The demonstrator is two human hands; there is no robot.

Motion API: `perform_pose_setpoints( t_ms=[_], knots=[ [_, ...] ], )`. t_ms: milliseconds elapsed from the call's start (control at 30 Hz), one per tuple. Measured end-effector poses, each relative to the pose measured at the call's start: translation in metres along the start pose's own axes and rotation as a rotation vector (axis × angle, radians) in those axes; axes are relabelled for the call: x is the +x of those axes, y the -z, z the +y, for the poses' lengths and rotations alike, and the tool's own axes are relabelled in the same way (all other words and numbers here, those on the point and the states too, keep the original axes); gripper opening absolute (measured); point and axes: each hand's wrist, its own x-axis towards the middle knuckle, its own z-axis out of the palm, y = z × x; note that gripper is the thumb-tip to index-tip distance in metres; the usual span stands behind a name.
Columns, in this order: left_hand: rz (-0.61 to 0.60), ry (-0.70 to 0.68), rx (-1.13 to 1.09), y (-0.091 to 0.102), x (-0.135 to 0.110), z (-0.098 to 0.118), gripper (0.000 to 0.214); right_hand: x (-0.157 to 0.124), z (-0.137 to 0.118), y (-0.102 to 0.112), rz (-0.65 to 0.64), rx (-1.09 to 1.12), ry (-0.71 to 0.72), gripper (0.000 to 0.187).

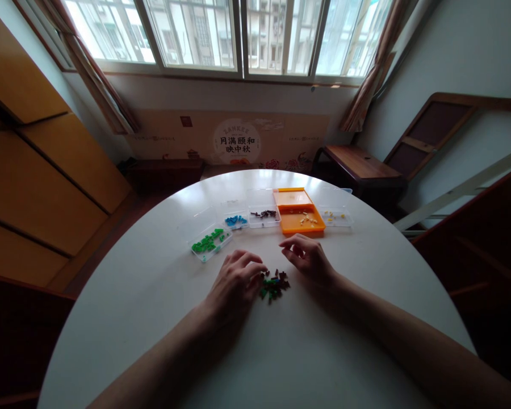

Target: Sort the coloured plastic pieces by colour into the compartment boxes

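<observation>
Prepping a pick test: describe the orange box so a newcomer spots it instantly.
On the round white table, five boxes line the side toward the window. The orange box is second from right, just beyond the right hand, lid open, pale pieces inside. Neighbours are clear; it alone is orange.

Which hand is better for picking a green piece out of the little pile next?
Probably the left hand: it is right at the edge of the pile, while the right hand is farther off, nearer the orange box.
</observation>
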Motion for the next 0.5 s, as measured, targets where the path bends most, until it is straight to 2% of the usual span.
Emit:
perform_pose_setpoints(
  t_ms=[133, 233, 500],
  knots=[
    [-0.006, -0.012, 0.075, -0.0011, -0.0003, 0.0032, 0.024, -0.0014, -0.0024, -0.0027, -0.014, 0.001, 0.017, 0.009],
    [-0.028, -0.050, 0.134, -0.0030, -0.0005, 0.0036, 0.021, -0.0022, -0.0038, -0.0038, -0.019, -0.007, 0.025, 0.010],
    [-0.009, -0.073, 0.110, -0.0050, 0.0015, 0.0009, 0.016, -0.0025, -0.0039, -0.0021, -0.032, -0.013, 0.030, 0.009]
  ],
)
